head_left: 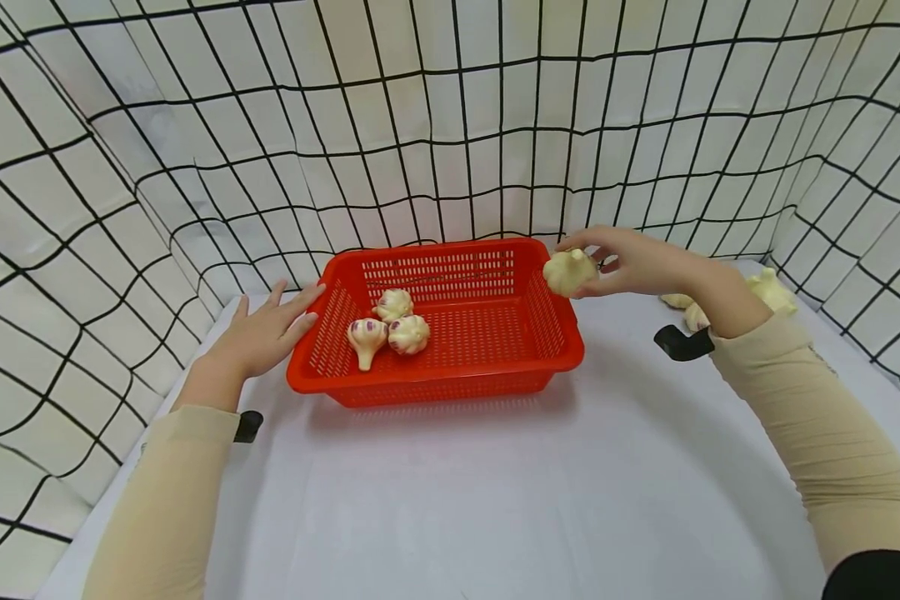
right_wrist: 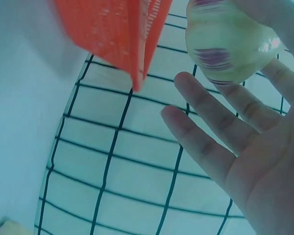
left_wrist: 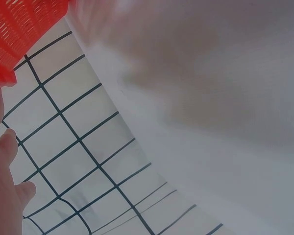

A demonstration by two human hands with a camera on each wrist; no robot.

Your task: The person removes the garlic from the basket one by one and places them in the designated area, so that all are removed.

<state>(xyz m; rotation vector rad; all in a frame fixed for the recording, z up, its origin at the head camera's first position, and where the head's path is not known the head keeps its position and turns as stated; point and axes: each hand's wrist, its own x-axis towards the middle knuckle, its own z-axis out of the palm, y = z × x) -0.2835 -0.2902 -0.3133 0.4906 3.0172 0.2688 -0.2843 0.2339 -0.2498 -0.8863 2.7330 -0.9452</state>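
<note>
At the right rim of a red plastic basket (head_left: 450,375), my right hand (head_left: 630,260) pinches a garlic bulb (head_left: 568,272) between thumb and fingers. The right wrist view shows purple streaks on this bulb (right_wrist: 230,44), with the other fingers spread below it. My left hand (head_left: 266,333) lies against the basket's left rim with its fingers spread. Inside the basket, toward the left, sit three garlic bulbs: one at the back (head_left: 393,305), one at the front left (head_left: 366,340) and one beside it (head_left: 408,334).
Several more garlic bulbs (head_left: 771,290) lie on the white table (head_left: 450,500) at the right, partly hidden behind the right forearm. A black wire grid (head_left: 495,142) backed with white sheeting encloses the table behind and on both sides.
</note>
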